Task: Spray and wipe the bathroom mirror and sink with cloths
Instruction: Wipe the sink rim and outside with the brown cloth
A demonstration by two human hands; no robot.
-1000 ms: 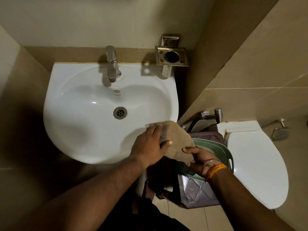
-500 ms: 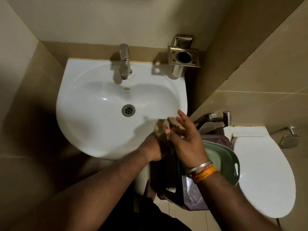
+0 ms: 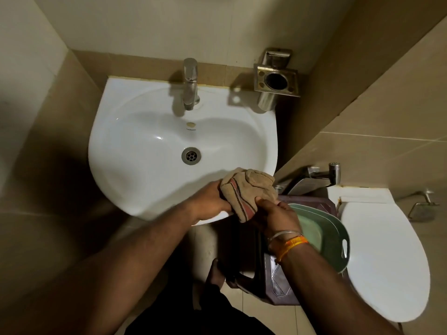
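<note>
Cloth (image 3: 246, 189), bunched over the sink's (image 3: 145, 184) front right rim: your left hand (image 3: 210, 201) and right hand (image 3: 275, 213) both clutch it; fold a flat pad before wiping

Both my forearms reach forward and angle in toward each other, bare to past the elbow, hands meeting just in front of me with the right wrist sitting lower and nearer than the left. My left hand (image 3: 210, 201) has its back up, fingers curled under and gripping one side of the bunched cloth (image 3: 246, 189); my right hand (image 3: 275, 213) grips the other side, knuckles up, thumb and fingers wrapped into the fabric. Right wrist carries a thin metal bangle and an orange band; a bare foot shows below, between the arms.
</note>
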